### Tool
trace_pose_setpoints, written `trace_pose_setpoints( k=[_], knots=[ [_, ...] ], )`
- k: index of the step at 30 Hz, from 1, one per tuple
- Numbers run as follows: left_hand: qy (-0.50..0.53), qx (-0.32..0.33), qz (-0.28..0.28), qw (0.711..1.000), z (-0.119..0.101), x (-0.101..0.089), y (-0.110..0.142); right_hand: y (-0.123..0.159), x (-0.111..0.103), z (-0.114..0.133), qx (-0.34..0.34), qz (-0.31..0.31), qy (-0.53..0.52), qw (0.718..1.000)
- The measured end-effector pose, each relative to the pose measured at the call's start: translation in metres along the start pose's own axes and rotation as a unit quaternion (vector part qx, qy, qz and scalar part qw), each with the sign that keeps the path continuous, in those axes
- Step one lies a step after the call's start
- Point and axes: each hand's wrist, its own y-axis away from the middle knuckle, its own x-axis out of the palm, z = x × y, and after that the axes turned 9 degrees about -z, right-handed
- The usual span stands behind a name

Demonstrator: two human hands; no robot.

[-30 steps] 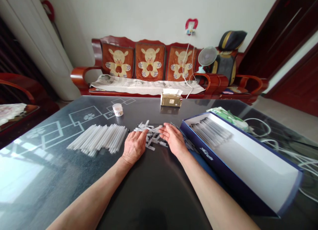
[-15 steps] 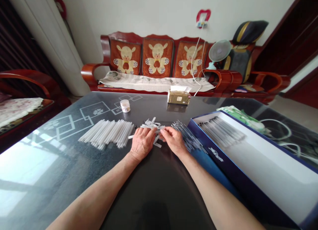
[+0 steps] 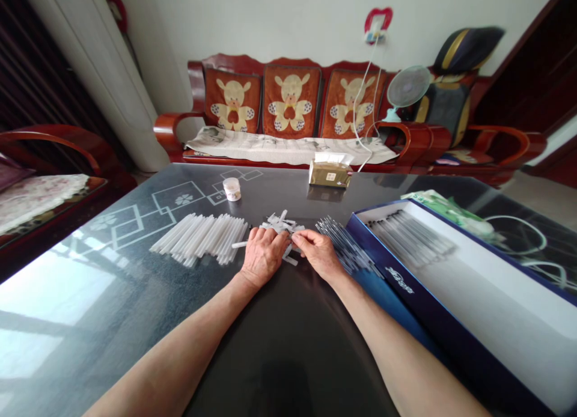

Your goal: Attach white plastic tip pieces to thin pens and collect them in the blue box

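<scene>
Short white plastic pieces (image 3: 280, 226) lie in a loose, criss-crossed heap on the dark glass tabletop, directly between and partly under the person's hands. The fingers of the left hand (image 3: 262, 256) are together and lie flat, palm down, across the near left side of the heap, with one longer piece (image 3: 240, 245) poking out to the left beneath them. The fingers of the right hand (image 3: 318, 253) are gently curved, their tips touching the heap's right side; whether they pinch a piece cannot be told. Just right of that hand, a fanned bundle of thin clear rods (image 3: 341, 245) lies on the table, beside a long open box (image 3: 406, 303) with a dark blue rim and white interior, holding a neat layer of similar rods (image 3: 408, 241). To the left of the heap, a row of white plastic tubes (image 3: 199, 238) lies side by side on the glass tabletop (image 3: 85, 285). Farther off stand a small round jar (image 3: 231, 188) and a packet of tissues (image 3: 329, 173), and a green-and-white package (image 3: 451, 210) sits behind the box. Across the room is a red wooden sofa (image 3: 288, 104) with animal-patterned cushions.
</scene>
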Motion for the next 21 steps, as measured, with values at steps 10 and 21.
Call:
trace_pose_setpoints(
  k=[10,21],
  knots=[
    [0.001,-0.008,0.016,1.000,0.001,0.003,0.001,0.002,-0.001,0.006,-0.001,0.002,-0.006,1.000],
    [0.011,-0.012,0.027,1.000,0.000,0.003,0.001,-0.003,0.001,-0.010,-0.038,0.008,-0.018,0.999]
  ],
)
